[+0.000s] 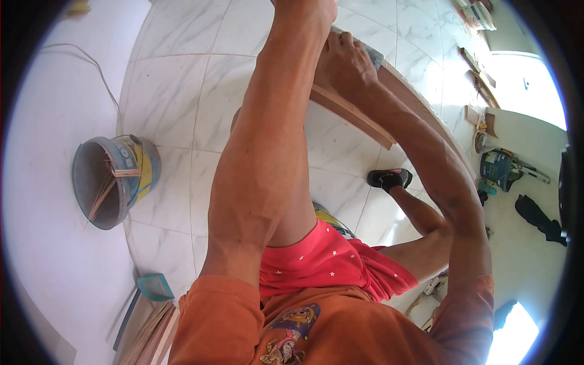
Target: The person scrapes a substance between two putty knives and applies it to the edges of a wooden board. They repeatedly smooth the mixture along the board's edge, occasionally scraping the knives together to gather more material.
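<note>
We see a brown board (353, 117), white tiles (170, 103) veined with grey, and a grey-blue bucket (129, 190) with yellow patches. Our shirt (359, 322) is orange; our red shorts (319, 263) carry white stars.

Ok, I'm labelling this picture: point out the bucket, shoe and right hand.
Bucket (143, 174), head view: outer side wall.
Shoe (386, 178), head view: black upper.
Right hand (349, 66), head view: back of the hand.
</note>
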{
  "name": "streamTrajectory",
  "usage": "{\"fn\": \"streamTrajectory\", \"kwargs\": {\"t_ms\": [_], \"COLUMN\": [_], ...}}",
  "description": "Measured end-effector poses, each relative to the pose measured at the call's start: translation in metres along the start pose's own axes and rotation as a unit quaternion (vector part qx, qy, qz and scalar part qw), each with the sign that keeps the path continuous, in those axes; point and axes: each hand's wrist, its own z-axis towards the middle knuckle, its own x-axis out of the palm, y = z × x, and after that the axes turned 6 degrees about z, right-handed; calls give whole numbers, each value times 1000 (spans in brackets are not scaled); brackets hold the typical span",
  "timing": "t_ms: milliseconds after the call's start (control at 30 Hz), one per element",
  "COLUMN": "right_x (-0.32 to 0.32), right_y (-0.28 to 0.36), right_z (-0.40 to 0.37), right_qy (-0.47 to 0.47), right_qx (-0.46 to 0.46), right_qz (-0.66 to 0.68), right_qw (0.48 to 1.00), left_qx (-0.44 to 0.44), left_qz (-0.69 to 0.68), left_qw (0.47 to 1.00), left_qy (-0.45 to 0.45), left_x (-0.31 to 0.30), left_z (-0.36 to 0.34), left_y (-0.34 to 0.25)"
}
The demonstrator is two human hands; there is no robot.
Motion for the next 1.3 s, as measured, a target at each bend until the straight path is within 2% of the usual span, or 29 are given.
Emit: {"fn": "streamTrajectory", "kwargs": {"t_ms": [100, 167, 200, 267, 300, 333, 400, 500, 633, 833, 933, 1033, 1167, 1267, 1300], "right_x": [-12, -24, -28, -36, -43, -51, -51, -43, -55, -34, -28, -1, -4, 41, 43], "right_y": [16, 19, 14, -1, -11, -29, -54, -76, -83, -76, -63, -45, 4, 21, 25], "right_z": [-10, -12, -10, 1, 11, 10, 24, 41, 61, 68, 63, 49, 34, 30, 28], "right_qy": [41, 99, 95, 87, 125, 67, 56, 118, 111, 69, 83, -6, -27, -133, -118], "right_qx": [-17, -45, -14, 43, 69, 59, 125, 165, 123, 88, 109, -1, -27, -10, -17], "right_qz": [13, 29, 50, 97, 105, 161, 225, 209, 262, 234, 234, 71, -27, -39, -54], "right_qw": [999, 994, 994, 991, 984, 983, 965, 957, 951, 966, 963, 997, 999, 990, 991], "left_qx": [46, 28, 18, 63, 83, 81, 79, 109, 119, 97, 96, 101, 114, 137, 144], "left_qz": [1, 3, 4, 16, 22, 26, 32, 25, -8, 0, -6, -8, -1, 18, 25], "left_qw": [996, 999, 1000, 997, 995, 995, 995, 991, 991, 995, 995, 995, 993, 989, 987], "left_qy": [82, 43, 23, 46, 58, 58, 60, 79, 53, 24, 11, 19, 35, 59, 65], "left_x": [-11, -8, -8, -14, -17, -18, -21, -28, -23, -24, -24, -27, -28, -36, -36], "left_z": [5, 4, 4, 8, 10, 11, 15, 19, 16, 16, 16, 19, 16, 22, 23], "left_y": [4, 3, 3, 4, 7, 7, 5, 7, 5, -5, -7, -5, -5, 0, -2]}}
